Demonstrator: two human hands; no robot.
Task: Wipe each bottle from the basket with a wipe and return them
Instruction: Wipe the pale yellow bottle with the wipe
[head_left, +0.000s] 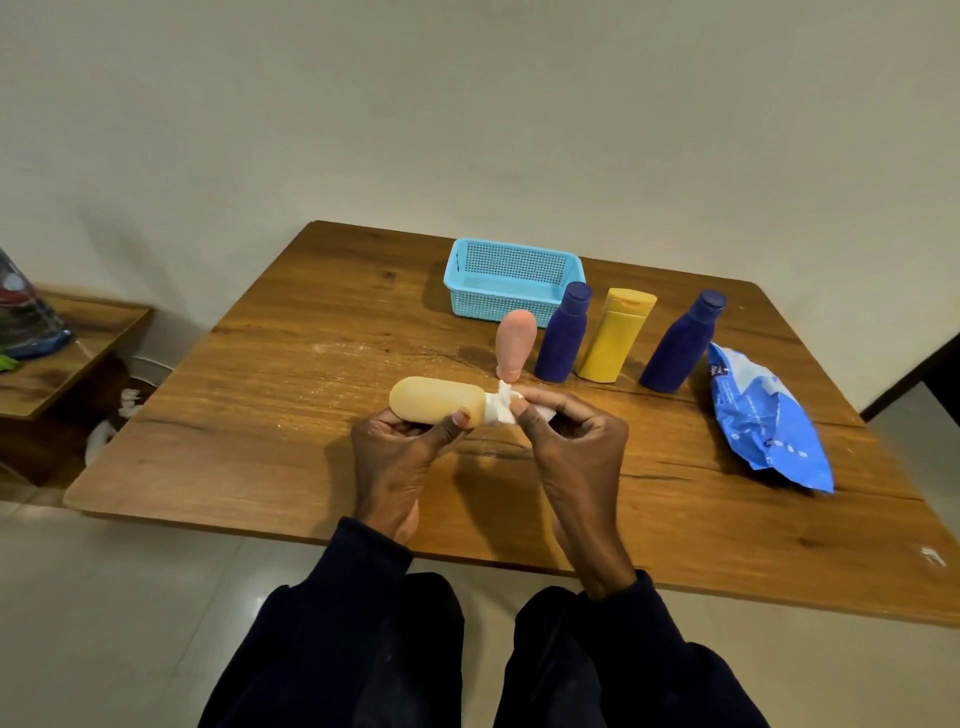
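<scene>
The wooden table (260, 415) carries the light blue basket (511, 283) on its far part, with no bottle showing inside it; the blue wipe packet (769, 426) lies flat well to the right of the basket and nearer the person; the left hand (400, 447) and right hand (571, 441) meet on the near side of the basket; four bottles stand upright in a row just in front of the basket and off to its right: the pink bottle (514, 338) on its narrow end, then the left blue bottle (563, 335), the yellow bottle (613, 338) and the right blue bottle (680, 345); the orange bottle (436, 397) is held nearer the person than the basket, long axis level and crosswise, rounded base to the left, neck end to the right; the left hand grips its body, thumb on top; the right hand pinches the crumpled white wipe (500, 408) around that neck end.
</scene>
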